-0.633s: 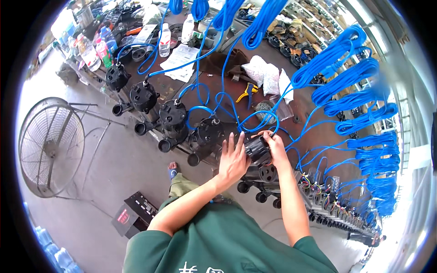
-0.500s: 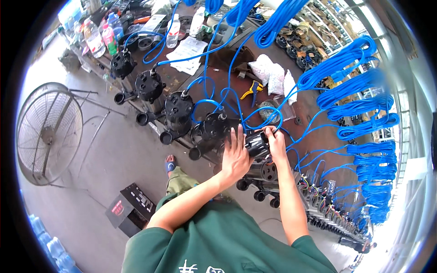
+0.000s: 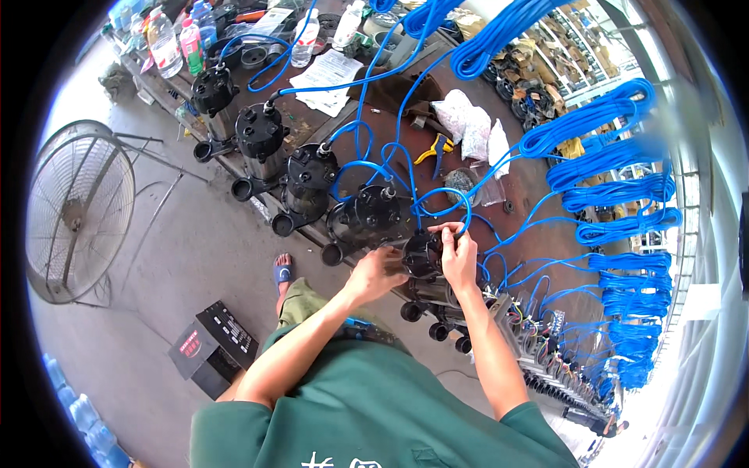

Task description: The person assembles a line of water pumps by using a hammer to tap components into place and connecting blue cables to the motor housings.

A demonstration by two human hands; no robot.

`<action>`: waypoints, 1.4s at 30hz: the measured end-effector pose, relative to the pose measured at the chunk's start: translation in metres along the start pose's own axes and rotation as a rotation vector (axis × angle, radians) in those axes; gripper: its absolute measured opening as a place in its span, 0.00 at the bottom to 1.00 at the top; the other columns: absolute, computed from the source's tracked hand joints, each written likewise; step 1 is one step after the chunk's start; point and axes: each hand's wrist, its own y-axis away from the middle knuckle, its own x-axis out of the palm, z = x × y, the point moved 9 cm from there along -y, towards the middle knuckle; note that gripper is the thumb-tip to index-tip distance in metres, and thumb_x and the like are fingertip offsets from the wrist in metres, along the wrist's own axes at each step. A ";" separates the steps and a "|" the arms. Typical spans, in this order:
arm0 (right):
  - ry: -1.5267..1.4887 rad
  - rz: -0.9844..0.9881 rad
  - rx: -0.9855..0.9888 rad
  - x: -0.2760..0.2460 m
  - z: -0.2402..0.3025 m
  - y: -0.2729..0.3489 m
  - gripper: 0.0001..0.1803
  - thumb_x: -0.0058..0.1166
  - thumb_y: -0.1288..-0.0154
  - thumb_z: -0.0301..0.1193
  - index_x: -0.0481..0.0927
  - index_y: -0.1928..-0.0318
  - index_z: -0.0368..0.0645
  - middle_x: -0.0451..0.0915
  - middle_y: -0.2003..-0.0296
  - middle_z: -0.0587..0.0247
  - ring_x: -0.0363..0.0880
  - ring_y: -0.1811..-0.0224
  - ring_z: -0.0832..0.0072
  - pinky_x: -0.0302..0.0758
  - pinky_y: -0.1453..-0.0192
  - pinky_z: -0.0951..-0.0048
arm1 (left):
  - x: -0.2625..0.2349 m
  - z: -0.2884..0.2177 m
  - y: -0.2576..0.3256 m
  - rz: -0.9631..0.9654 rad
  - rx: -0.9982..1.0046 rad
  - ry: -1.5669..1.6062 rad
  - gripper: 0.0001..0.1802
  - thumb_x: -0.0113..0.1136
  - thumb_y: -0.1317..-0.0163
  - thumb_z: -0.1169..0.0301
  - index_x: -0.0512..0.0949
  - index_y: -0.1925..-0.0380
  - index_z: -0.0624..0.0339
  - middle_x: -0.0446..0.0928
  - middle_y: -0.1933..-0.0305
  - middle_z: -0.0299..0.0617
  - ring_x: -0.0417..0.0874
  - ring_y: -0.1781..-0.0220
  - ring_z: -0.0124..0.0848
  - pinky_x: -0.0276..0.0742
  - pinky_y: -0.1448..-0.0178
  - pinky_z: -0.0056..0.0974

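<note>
Centrally, just right of the frame's middle: a black cap (image 3: 422, 255), grasped at its right side by the bent fingers of the right hand (image 3: 459, 257). Just left of it, loosely curled and slightly blurred, the left hand (image 3: 377, 273); impossible to tell whether touching the cap or just clear of it. Directly above the cap, a loop of blue cable (image 3: 471, 212). Close by to the upper left, a black-topped cylinder (image 3: 367, 212), first of a slanting row of similar ones toward the upper left. Above centre, on the dark table (image 3: 382, 134), yellow-and-blue pliers (image 3: 439, 152) beside white bags (image 3: 473, 132); farther left, papers (image 3: 326, 78). At upper left, bottles (image 3: 162, 43). Down the right side, coiled blue bundles (image 3: 589, 117). At far left, a caged fan (image 3: 76, 214); at lower left, a dark box (image 3: 197, 351) on the floor.
</note>
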 end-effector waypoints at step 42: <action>-0.118 -0.054 0.039 -0.014 -0.021 -0.018 0.11 0.56 0.21 0.33 0.85 0.58 0.38 0.82 0.78 0.63 0.73 0.79 0.80 0.68 0.73 0.71 | 0.019 -0.031 -0.034 -0.313 0.110 -0.565 0.27 0.68 0.49 0.71 0.78 0.45 0.61 0.82 0.52 0.59 0.86 0.50 0.59 0.83 0.43 0.54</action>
